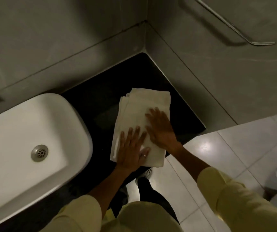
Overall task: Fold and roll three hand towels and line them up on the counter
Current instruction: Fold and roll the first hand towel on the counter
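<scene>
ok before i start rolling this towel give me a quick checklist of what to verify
1. Towel lying flat on the black counter: ok, folded into a long strip.
2. Both hands on it: ok, left hand and right hand press palm-down on the near half.
3. Layers aligned: not ok, edges at the far left corner are staggered.
4. Near end fully on the counter: not ok, it juts past the front edge.
5. Clear of the sink: ok, a strip of counter lies between them.
6. Other two towels ready: cannot tell, the layers may be more than one towel.
</scene>
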The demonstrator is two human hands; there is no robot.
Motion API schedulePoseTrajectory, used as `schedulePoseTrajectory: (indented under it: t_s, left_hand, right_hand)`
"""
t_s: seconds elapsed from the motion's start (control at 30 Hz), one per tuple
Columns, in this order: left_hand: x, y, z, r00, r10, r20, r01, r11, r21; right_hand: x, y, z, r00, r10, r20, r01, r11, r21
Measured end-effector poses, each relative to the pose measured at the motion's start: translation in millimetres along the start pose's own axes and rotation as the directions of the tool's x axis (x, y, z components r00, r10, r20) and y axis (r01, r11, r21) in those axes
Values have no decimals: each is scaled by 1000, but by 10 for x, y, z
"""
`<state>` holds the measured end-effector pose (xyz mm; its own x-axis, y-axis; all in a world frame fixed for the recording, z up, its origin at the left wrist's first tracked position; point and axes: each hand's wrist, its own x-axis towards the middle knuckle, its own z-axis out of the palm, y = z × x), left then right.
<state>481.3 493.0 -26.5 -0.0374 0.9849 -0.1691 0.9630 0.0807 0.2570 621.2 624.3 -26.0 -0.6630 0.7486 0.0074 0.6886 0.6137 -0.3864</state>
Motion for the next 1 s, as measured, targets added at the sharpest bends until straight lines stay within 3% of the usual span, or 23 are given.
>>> schedulePoseTrajectory:
  t_s: [0.03,0.1,0.27,0.5,0.63,0.73,0.8,0.9,1.0]
  left_hand:
    - [-38,9,5,1000,-4,-6,4,1000,15]
    - [-48,14,-4,1000,-12,3,12,999,38]
    - [254,-84,-130,997,-1,78,-1,1000,21]
    - [1757,-446,-628,984,142,106,-145,989,26]
    - [2334,-501,-1008,952,86,293,-91,996,6]
    - [2594,-482,-1149,893,76,443,-133,986,99]
    - [2634,-491,-1191,860,96,501,-167,981,99]
    - [2488,-469,-1256,872,131,473,-135,991,-24]
    - [2145,-416,-1231,963,132,233,-152,986,69]
  right_hand:
    - [-40,2,79,995,-92,42,94,994,-61]
    - [4,65,166,990,-111,86,118,990,-79]
    - [471,373,-25,994,47,101,-38,996,-85]
    - [1204,816,-519,948,190,257,-198,980,5]
    - [1521,905,-714,829,275,487,-438,861,259]
    - [1633,922,-801,732,338,592,-536,822,194]
    - [1651,924,-855,734,332,592,-522,834,178]
    - [1554,851,-897,825,295,482,-438,873,215]
    - [1222,630,-829,955,233,181,-199,962,-188]
